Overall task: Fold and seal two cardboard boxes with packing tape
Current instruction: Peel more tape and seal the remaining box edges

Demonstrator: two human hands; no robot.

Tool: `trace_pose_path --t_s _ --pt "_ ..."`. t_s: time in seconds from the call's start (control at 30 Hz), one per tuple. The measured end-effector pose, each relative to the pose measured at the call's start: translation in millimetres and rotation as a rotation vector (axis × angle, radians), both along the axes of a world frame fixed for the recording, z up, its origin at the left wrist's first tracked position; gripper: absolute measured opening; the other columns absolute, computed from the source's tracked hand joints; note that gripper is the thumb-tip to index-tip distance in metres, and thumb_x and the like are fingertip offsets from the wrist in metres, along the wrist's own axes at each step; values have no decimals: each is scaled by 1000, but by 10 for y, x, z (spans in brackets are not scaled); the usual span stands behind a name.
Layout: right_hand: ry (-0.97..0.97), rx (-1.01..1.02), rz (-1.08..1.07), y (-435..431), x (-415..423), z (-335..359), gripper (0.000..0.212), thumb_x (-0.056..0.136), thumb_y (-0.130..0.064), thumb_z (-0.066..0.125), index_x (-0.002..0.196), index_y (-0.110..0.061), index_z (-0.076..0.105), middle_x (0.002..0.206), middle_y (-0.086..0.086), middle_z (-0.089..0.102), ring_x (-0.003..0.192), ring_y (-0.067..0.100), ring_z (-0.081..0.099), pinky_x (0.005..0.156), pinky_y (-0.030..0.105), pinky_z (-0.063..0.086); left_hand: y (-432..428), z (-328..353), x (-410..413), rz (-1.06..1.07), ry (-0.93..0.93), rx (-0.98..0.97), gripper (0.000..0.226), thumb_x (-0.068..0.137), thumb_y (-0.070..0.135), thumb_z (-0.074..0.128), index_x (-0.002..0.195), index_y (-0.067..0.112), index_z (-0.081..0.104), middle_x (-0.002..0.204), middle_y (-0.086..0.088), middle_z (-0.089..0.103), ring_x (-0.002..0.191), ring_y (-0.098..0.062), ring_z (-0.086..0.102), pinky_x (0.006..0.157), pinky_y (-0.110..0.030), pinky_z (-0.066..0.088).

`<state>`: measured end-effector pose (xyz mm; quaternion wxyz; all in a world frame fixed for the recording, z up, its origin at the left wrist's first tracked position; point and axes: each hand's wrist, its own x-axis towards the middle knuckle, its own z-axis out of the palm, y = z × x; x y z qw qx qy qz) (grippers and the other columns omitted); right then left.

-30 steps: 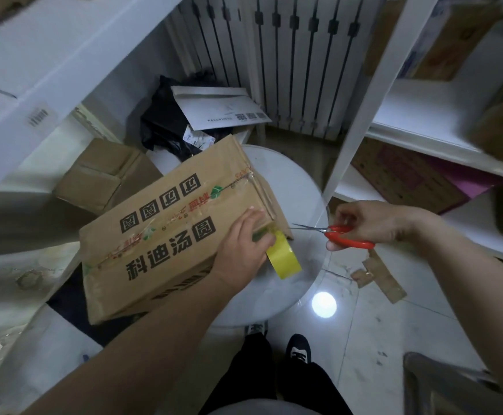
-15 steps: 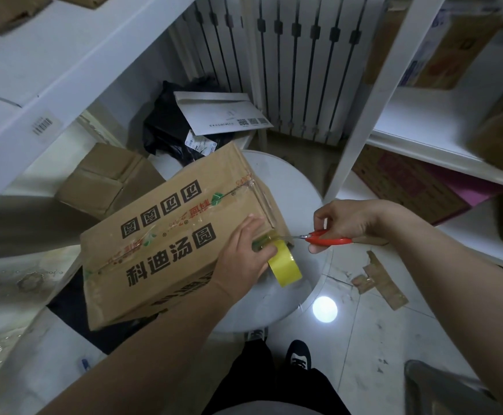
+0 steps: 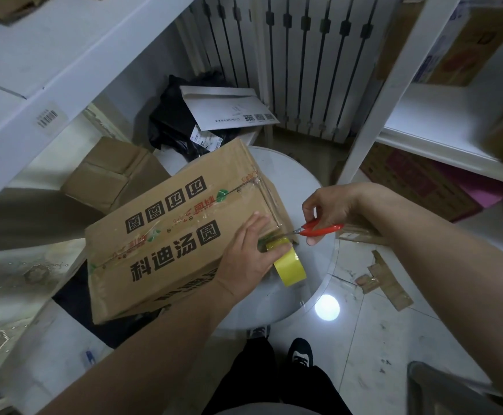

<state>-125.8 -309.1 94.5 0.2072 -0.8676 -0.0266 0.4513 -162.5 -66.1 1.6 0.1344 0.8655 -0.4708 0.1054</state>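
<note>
On the round white table (image 3: 310, 190), w/ its left end jutting past the rim, the cardboard box (image 3: 169, 235) is lying tilted, taped seam facing up. Person's left hand (image 3: 244, 259) is resting across the box's near-right corner & curling its fingers round the yellow tape roll (image 3: 292, 266), which is sitting right at that corner. Right hand (image 3: 331, 205) is pinching the red-handled scissors (image 3: 319, 229), blades pointing at the bit of tape btw roll & box; can't tell if they're touching it.

Box is looking light, prob. empty, judging by how it's perching half off the table. It's likely stiff at the corners and softer mid-panel, so edges/corners are the place to be holding it. Clear tape on top is looking slick, so a flat palm could be sliding there. Roll is prob. handling best thru its core, w/ the strip pulled taut for the snip.
</note>
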Motion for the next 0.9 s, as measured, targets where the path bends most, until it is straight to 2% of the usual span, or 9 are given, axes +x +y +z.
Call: trace_pose_path --t_s 0.17,0.3,0.4,0.5,0.57,0.63,0.73,0.8,0.9 --pt "-62 -40 47 29 20 -3 39 74 -44 81 101 -21 65 95 -8 55 88 12 50 67 21 42 28 -57 26 -2 -22 58 55 83 20 71 132 36 51 139 -20 37 135 -44 40 104 -46 45" --pt "-117 -135 111 92 -40 6 44 71 -48 82 103 -22 66 91 -8 58 83 12 51 61 22 38 18 -21 -10 -20 -14 42 40 87 36 55 127 39 52 142 -19 34 135 -45 37 105 -52 42" --pt "-120 -246 148 142 -129 -53 50 74 -53 78 108 -20 65 101 -2 64 90 17 57 61 23 40 -15 18 -52 11 17 -15 36 90 42 46 122 38 61 143 -16 36 136 -43 34 109 -57 32" --pt "-47 -271 79 109 -238 -91 56 75 -59 75 103 -11 69 92 1 65 84 19 58 67 27 43 -2 26 -67 -25 18 -5 38 88 39 48 126 42 50 146 -23 39 139 -48 30 111 -58 19" --pt "2 -221 -21 19 -335 -93 56 77 -61 71 97 -8 70 82 0 60 78 18 54 62 25 40 16 29 -62 -47 27 9 40 88 39 50 127 41 48 148 -26 39 141 -47 26 110 -60 19" --pt "28 -123 -152 -92 -470 -123 59 80 -62 67 92 -4 72 81 3 60 78 18 54 64 25 41 35 52 -60 -52 43 9 40 86 41 52 126 43 49 150 -23 36 143 -44 23 111 -61 20" --pt "-73 65 -469 -198 -729 -211 55 81 -63 65 77 -8 65 71 7 51 67 17 47 63 27 39 44 119 -53 -29 43 -59 40 82 37 59 121 44 53 139 -11 37 130 -36 36 108 -60 30" --pt "-144 241 -747 -143 -892 -254 60 78 -62 69 80 -2 66 69 7 57 68 19 51 66 31 44 44 181 -59 -25 52 -135 39 81 31 60 119 40 57 124 -7 41 112 -30 44 106 -57 31" --pt "-28 521 -983 91 -1083 -200 77 58 -64 83 102 -2 67 89 8 75 80 18 66 81 35 53 17 283 -70 -18 71 -198 38 81 25 59 118 32 61 108 -3 40 97 -26 45 109 -48 26"
